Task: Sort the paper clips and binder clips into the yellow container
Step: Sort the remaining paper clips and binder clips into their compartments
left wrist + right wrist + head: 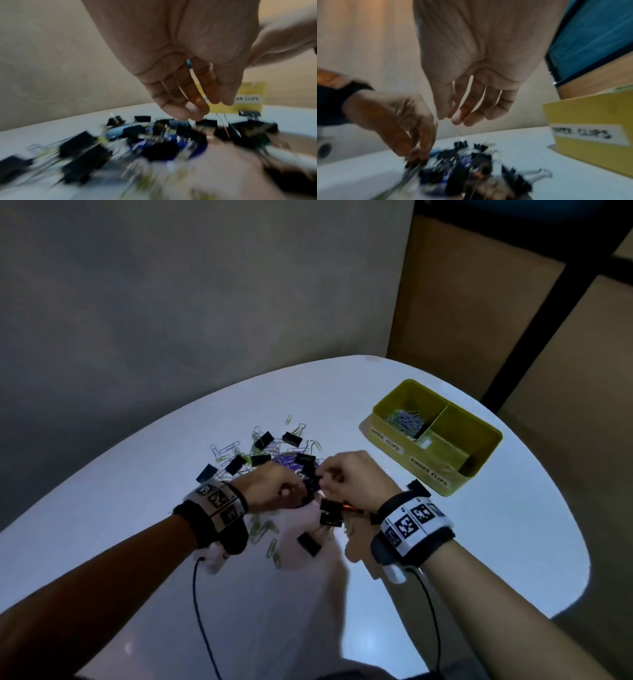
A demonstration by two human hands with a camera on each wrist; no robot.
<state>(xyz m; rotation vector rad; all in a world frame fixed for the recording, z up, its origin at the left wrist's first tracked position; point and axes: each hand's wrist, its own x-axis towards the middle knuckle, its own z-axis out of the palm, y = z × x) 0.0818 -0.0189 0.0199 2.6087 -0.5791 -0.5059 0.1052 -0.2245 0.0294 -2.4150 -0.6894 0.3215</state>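
A mixed pile [274, 450] of black binder clips and coloured paper clips lies mid-table. My left hand [294, 491] reaches down into its near side. In the right wrist view the left hand's [415, 159] fingertips come together on a black binder clip [409, 164], though the picture is blurred. My right hand [325, 477] hovers just right of it, and its fingers [471, 116] hang loose, holding nothing. The yellow container [455, 484] stands at the right. Its far compartment holds paper clips [406, 419]. Labels mark its front wall [590, 112].
More black binder clips [330, 506] and green paper clips [263, 529] lie under my wrists. The white round table [137, 508] ends against a grey wall behind and a wooden partition [479, 320] at the right. Cables [197, 594] trail from both wrist bands.
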